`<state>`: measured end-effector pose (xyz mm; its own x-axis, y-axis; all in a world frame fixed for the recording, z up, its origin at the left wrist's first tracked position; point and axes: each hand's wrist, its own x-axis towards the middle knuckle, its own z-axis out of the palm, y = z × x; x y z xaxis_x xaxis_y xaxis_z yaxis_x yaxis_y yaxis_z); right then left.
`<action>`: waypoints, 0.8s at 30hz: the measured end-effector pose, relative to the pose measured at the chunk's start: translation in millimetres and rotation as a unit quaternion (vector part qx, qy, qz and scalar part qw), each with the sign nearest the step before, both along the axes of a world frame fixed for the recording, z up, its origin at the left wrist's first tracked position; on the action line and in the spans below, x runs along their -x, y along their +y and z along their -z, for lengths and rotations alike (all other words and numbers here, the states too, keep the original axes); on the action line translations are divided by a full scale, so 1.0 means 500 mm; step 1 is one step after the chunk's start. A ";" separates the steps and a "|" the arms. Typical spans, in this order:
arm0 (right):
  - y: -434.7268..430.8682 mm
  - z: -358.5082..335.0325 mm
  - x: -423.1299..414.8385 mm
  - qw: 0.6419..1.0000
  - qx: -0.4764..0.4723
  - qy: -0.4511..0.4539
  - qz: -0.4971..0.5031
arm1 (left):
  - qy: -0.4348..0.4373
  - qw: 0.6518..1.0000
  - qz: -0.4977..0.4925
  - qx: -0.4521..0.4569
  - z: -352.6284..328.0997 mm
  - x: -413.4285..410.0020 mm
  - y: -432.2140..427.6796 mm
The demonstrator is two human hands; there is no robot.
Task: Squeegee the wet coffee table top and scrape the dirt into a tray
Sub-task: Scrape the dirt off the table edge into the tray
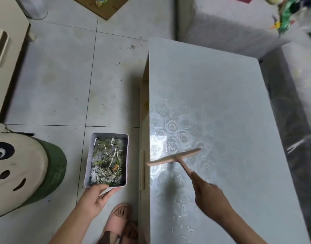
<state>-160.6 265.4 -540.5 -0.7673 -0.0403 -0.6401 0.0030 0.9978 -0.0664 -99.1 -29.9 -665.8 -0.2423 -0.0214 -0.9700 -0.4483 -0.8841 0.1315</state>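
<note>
The white coffee table top (pixel 221 95) has a rose pattern and shines wet, with water beads near its front. My right hand (pixel 208 198) grips the handle of a pink T-shaped squeegee (pixel 175 158). Its blade lies on the table near the left edge, with its left tip over the rim. My left hand (pixel 94 198) holds the near end of a pale rectangular tray (pixel 88 166). The tray sits low beside the table's left side and holds water, green scraps and dirt.
A panda-face stool (pixel 20 171) with a green base stands at the left. A pink-slippered foot (pixel 117 219) rests on the tiled floor (pixel 63 81), which carries dirt specks. A grey covered sofa (pixel 230 22) runs behind and to the right of the table. A cabinet (pixel 3 43) stands far left.
</note>
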 end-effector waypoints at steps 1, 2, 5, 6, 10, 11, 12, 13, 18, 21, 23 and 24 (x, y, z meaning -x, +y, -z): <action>-0.002 -0.019 0.025 1.000 -0.004 0.006 -0.010 | 0.001 1.000 0.006 0.001 -0.008 -0.002 -0.001; -0.006 -0.031 0.065 1.000 -0.004 0.017 -0.017 | 0.003 1.000 0.011 0.002 -0.013 0.000 -0.002; -0.037 -0.044 0.207 0.998 -0.002 0.064 0.001 | 0.000 1.000 0.024 0.004 -0.022 0.001 -0.006; -0.049 -0.041 0.254 0.997 0.012 0.069 0.018 | 0.002 1.000 0.026 0.006 -0.021 0.001 -0.005; -0.068 0.004 0.359 0.993 0.039 0.075 0.084 | 0.005 0.999 0.039 0.008 -0.005 0.005 0.004; -0.065 0.018 0.356 0.992 0.040 0.072 0.098 | 0.006 0.999 0.042 0.008 -0.003 0.007 0.008; -0.058 0.031 0.340 0.990 0.049 0.071 0.112 | 0.006 0.999 0.045 0.007 -0.002 0.010 0.012; -0.047 0.040 0.311 0.988 0.063 0.072 0.124 | 0.007 0.999 0.048 0.005 -0.002 0.011 0.016; 0.050 0.051 0.059 0.988 0.064 0.074 0.120 | 0.010 0.997 0.071 0.014 -0.022 0.018 0.042; 0.087 0.020 -0.064 0.995 0.055 0.024 0.080 | 0.008 0.997 0.081 0.011 -0.047 0.020 0.058; 0.110 -0.013 -0.076 0.997 0.044 -0.001 0.057 | 0.003 0.996 0.089 0.009 -0.068 0.023 0.069; 0.126 -0.029 -0.062 0.998 0.041 0.007 0.054 | 0.004 0.995 0.094 0.010 -0.079 0.025 0.075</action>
